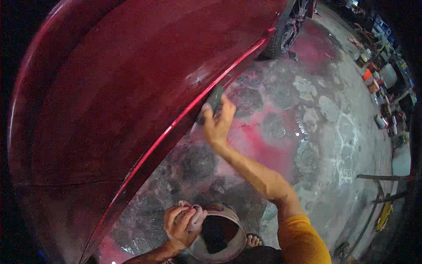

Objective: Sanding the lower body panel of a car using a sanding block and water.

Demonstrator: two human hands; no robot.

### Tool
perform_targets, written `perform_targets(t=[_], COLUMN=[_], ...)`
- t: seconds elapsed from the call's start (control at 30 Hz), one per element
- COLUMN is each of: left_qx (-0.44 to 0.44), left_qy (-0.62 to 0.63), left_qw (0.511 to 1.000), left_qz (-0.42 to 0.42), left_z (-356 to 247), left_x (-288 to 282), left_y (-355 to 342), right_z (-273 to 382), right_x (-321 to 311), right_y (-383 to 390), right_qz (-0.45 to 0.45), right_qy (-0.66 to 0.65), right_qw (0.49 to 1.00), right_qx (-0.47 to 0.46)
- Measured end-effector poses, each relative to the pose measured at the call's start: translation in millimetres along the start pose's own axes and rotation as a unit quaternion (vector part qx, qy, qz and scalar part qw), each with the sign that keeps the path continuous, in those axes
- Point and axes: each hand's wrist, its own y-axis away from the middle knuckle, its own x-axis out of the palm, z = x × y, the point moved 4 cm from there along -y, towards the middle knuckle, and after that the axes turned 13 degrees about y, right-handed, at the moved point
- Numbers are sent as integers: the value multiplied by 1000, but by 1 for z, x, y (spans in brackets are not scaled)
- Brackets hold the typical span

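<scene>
A dark red car side [132,88] fills the left and upper view, with a bright highlight running along its lower ridge. My right hand [218,125] reaches forward and is closed around a dark grey sanding block [215,97]. That block lies against the car's lower edge, just under the bright ridge. Close to me, my left hand [176,225] grips a bunched, pale pinkish rag [196,218]. The rag is at the left side of a round bucket [239,226], whose inside looks dark.
A car wheel [276,44] stands at the top. The grey concrete floor [327,149] has wet patches and pink-red stains. Along the right lie containers, including a white bucket [388,75], and a dark metal frame [377,187]. My foot [253,240] is beside the near bucket.
</scene>
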Motion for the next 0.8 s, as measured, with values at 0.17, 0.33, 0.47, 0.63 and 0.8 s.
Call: perform_targets(t=[0.17,0.33,0.47,0.63,0.8], left_qx=[21,13,37,25,18], left_qy=[10,-18,-25,41,4], left_qw=[999,1000,999,998,999], left_qz=[-35,-11,-25,-42,-27], left_z=[-9,3,-8,-10,-4], left_x=[18,20,4,19,4], left_y=[-12,8,2,-4,4], right_z=[-53,12,74,-40,38], right_x=[-41,-8,-15,-31,-9], right_y=[-142,15,71,-83,53], right_qz=[-35,-82,21,-80,33], right_qy=[-81,48,-33,64,67], right_qw=[969,995,993,984,994], right_qx=[232,5,-115,143,-82])
